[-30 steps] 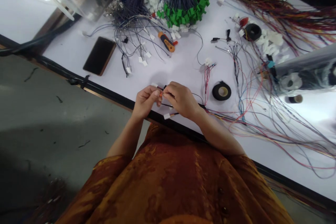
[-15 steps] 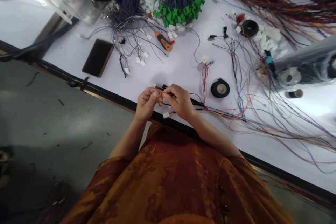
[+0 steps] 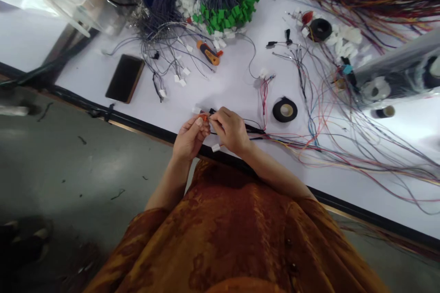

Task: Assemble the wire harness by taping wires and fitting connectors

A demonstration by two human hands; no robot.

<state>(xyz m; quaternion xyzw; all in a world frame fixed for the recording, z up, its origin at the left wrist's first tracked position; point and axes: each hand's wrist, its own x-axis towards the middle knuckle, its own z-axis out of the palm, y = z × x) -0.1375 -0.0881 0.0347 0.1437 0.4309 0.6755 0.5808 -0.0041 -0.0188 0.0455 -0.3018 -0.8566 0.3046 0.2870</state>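
Observation:
Pinched between the thumb and fingers of my left hand [image 3: 190, 137] is a small orange connector [image 3: 204, 117]. My right hand [image 3: 231, 129] is closed at the connector's right side, its thumb and forefinger on what looks like a thin wire end, too small to make out well. Both hands are just above the table's front edge, almost touching. Under and beside them lies a wire harness [image 3: 256, 130] wrapped in black, running off to the right. One white connector [image 3: 216, 148] on it shows below my right hand, another [image 3: 196, 110] above my left.
A black tape roll [image 3: 285, 110] lies right of my hands. Farther back are an orange-handled cutter [image 3: 208, 52], a phone [image 3: 125, 78] and a bundle of wires with green connectors [image 3: 227, 18]. Loose wires [image 3: 343, 146] spread rightward, near a plastic-wrapped roll [image 3: 402, 73].
The whole view has shifted slightly. My left hand has turned a little and the orange connector tilts more upward; my right hand stays close against it.

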